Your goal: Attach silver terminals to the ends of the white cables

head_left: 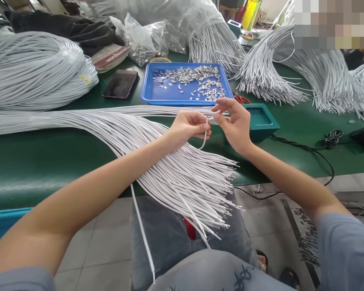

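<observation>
My left hand (189, 128) pinches a white cable (206, 135) near its end, and the cable curves down below the fingers. Close beside it, my right hand (235, 123) has its thumb and fingertips drawn together by the cable's tip; whatever is between them is too small to make out. Under my left forearm a thick bundle of white cables (182, 173) spreads over the table edge, with bare wire showing at many ends. Just beyond the hands lies a blue tray (166, 96) holding many small metal terminals (197, 74).
A green box-shaped device (262, 117) with a black cord (303, 147) stands right of my hands. A phone (120, 84) lies left of the tray. More cable bundles (39, 72) and plastic bags of metal parts (144, 44) sit around the green table (63, 161).
</observation>
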Demonstrator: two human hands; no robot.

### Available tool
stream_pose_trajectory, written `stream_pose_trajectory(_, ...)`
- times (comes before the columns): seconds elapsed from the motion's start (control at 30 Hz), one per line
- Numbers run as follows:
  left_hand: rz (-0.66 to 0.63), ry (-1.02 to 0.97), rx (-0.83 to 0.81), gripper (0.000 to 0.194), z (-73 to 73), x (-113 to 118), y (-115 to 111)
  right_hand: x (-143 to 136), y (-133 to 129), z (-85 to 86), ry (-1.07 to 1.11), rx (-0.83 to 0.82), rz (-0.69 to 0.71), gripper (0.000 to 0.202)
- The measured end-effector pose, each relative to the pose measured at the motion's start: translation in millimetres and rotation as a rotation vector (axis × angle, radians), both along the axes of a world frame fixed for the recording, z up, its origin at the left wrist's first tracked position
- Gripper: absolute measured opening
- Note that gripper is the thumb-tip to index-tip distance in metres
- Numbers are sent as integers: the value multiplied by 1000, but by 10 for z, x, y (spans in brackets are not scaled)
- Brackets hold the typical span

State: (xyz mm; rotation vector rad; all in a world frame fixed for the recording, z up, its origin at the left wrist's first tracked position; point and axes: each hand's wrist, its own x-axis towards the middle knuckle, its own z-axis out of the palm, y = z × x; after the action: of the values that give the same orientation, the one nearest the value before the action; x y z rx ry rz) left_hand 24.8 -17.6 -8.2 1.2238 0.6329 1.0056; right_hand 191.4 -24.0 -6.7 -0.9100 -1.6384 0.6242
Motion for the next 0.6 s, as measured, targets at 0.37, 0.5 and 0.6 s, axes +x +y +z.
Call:
stream_pose_trajectory(0.37,14,86,-4,48,46,26,-33,-1,18,-19,30,-33,123,22)
stream_pose_trajectory(0.5,38,126,-5,50,63,33,-45,1,30,-25,16,-35,117,27)
stream_pose_trajectory(0.6,42,136,1,51,55,44,-47,-1,26,-15,6,-47,97,26)
